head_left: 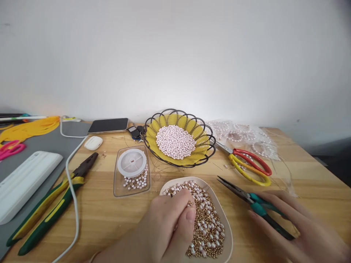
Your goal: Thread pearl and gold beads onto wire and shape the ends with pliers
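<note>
My left hand [172, 223] is closed in a pinch above a cream tray [229, 233] of small gold and pearl-white beads [208, 219]. What lies between its thumb and forefinger is too small and too hidden to name. To the right, my right hand [296, 223], slightly blurred, has its thumb and fingers around the teal handles of needle-nose pliers [255, 204]. The jaws of the pliers point up and left, low over the wooden table beside the tray.
Behind the tray stands a yellow basket [204, 140] of pale pink beads. Scissors [244, 164] and bagged bead strands [241, 135] lie right. At left are a clear box [118, 186] with a spool [132, 162], large pliers [52, 204], a cable [75, 204] and a phone [108, 125].
</note>
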Available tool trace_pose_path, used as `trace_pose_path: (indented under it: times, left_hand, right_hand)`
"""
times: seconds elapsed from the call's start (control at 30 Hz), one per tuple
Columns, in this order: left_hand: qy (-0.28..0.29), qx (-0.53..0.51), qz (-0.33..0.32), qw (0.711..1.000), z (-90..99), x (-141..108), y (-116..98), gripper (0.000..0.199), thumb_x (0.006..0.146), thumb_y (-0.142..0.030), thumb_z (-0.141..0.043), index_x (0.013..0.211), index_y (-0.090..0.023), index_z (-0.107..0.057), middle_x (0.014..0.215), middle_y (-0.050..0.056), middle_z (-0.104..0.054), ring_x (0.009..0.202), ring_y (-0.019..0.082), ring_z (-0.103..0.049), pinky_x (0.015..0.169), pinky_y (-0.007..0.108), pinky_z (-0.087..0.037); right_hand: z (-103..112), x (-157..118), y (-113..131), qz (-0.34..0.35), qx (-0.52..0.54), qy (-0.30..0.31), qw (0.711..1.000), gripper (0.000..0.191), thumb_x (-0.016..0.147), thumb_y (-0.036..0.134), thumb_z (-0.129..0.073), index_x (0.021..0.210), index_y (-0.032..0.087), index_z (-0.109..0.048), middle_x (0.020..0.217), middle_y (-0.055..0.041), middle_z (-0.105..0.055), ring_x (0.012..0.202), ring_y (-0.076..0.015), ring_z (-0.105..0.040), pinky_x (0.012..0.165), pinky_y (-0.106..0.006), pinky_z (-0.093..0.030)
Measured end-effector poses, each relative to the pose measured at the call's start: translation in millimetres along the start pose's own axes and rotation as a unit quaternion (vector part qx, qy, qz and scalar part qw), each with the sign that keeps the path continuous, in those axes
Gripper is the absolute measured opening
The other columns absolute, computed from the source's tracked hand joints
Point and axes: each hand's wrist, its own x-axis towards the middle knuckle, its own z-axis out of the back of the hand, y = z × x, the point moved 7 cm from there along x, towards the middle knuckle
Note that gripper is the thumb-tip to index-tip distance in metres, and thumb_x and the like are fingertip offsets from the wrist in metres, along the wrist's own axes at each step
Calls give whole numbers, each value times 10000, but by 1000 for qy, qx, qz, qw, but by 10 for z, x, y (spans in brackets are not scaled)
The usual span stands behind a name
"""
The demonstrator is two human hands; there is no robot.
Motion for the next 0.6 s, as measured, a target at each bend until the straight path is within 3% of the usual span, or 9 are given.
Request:
trace_pose_path:
  times: [0.17,0.23,0.37,0.5,0.6]
  left_hand:
    - [-1,0,33,999,3,4,30,416,1102,-477,-281,783,-222,-363,624,-53,-292,543,135,-347,545,299,-261]
    - [-5,-9,33,999,0,11,25,422,1100,-491,-279,783,-224,-358,620,-55,-291,539,136,-346,544,302,-259]
    - [-17,-14,36,999,0,18,25,438,1098,-507,-283,772,-225,-356,622,-54,-298,547,134,-356,551,300,-269]
    - [-33,-11,48,998,14,4,42,465,1089,-548,-274,766,-224,-363,617,-55,-294,539,135,-342,549,306,-257]
    - [-37,-16,55,998,15,-1,51,460,1088,-540,-275,761,-226,-351,622,-55,-284,541,136,-332,557,310,-256]
  right_hand:
    - [-59,35,156,59,-24,-44,997,442,957,570,-523,1261,257,-597,1155,-134,-624,1014,-398,-641,859,-635,-532]
    - [-6,122,167,63,-13,-51,997,444,968,569,-507,1277,262,-592,1184,-131,-624,1056,-394,-632,884,-620,-520]
    - [187,508,-47,8,-15,-94,995,343,962,524,-485,1064,242,-652,1069,-126,-676,989,-355,-666,872,-539,-531]
    - [117,952,-311,-10,-11,-25,1000,408,874,552,-473,983,208,-662,886,-134,-692,806,-331,-685,741,-472,-545]
    - [22,1136,-432,-18,-5,47,999,258,842,466,-549,903,242,-663,789,-89,-698,688,-275,-682,610,-381,-504]
